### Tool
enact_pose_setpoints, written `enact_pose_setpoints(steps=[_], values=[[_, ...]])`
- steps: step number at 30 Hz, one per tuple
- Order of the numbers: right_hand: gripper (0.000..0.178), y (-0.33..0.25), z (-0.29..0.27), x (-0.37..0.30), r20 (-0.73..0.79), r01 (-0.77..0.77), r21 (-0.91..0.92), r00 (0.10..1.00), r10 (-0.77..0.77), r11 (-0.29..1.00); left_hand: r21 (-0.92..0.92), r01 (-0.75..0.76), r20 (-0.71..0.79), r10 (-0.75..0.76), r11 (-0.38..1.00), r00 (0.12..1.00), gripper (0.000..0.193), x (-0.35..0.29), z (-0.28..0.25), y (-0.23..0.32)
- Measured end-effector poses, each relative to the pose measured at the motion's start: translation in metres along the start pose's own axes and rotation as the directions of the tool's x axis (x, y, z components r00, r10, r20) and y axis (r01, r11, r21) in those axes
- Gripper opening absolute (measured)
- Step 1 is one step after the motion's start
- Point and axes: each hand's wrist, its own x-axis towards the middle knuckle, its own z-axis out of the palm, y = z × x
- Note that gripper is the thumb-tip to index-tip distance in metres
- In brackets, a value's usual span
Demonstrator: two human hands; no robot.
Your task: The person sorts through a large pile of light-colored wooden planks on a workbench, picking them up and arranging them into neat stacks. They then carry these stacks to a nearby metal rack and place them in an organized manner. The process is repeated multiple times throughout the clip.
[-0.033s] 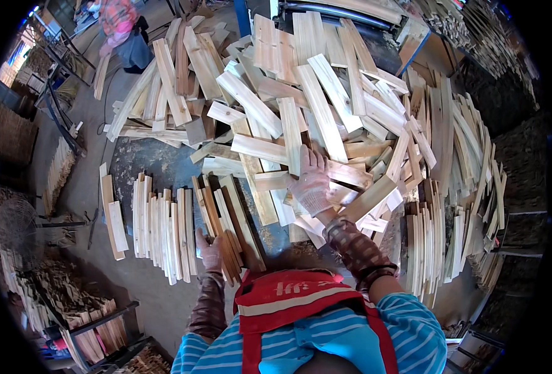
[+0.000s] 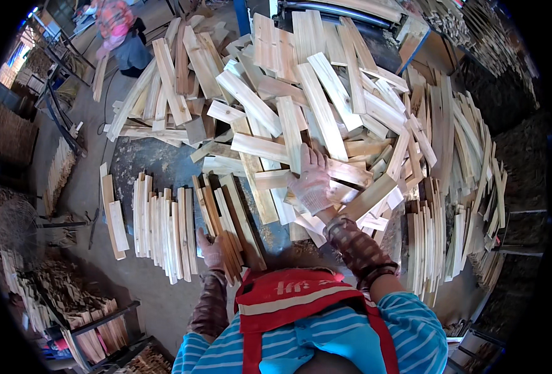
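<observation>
My right hand, in a pale work glove, rests on a jumbled heap of wooden slats. Its fingers stretch forward beside the near end of an upright-lying slat, with the thumb to the left. Whether any slat is gripped there is hard to see, as the palm faces down. My left hand, gloved too, is low at the table's near edge with thumb and finger apart. It lies against the near ends of several darker slats, left of which stands a row of paler slats.
The dark worktable shows between heap and rows. Two separate slats lie at its left edge. More slats are lined up at right. A person is at the far left. A fan and stacked wood stand left.
The far person has shifted slightly left. My hands and the slats have hardly moved.
</observation>
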Motion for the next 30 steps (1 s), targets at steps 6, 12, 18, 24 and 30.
enact_pose_setpoints(steps=[6, 12, 18, 24, 30], values=[[0.076, 0.045, -0.007, -0.003, 0.119, -0.253, 0.253, 0.966, 0.23, 0.934, 0.041, 0.137, 0.153, -0.141, 0.99, 0.978, 0.064, -0.03, 0.024, 0.064], [0.056, 0.115, -0.106, -0.068, 0.198, -0.19, 0.98, 0.877, 0.437, -0.062, 0.169, -0.027, 0.045, 0.019, 0.985, 0.999, 0.08, 0.013, 0.025, -0.015], [0.055, 0.232, -0.163, -0.213, 0.074, -0.428, 0.864, 0.628, 0.774, 0.265, 0.829, -0.328, 0.184, 0.333, 0.452, 0.925, 0.097, -0.056, 0.059, 0.09], [0.03, 0.341, -0.115, -0.379, 0.17, -0.677, -0.202, 0.687, 0.707, 0.707, 0.872, -0.259, 0.217, 0.146, 0.415, 0.965, 0.121, -0.069, 0.103, 0.091], [0.035, 0.41, -0.126, -0.369, 0.35, -0.581, -0.543, 0.5, 0.792, 0.607, 0.863, -0.289, 0.218, 0.212, 0.413, 0.953, 0.105, -0.072, 0.099, 0.088]])
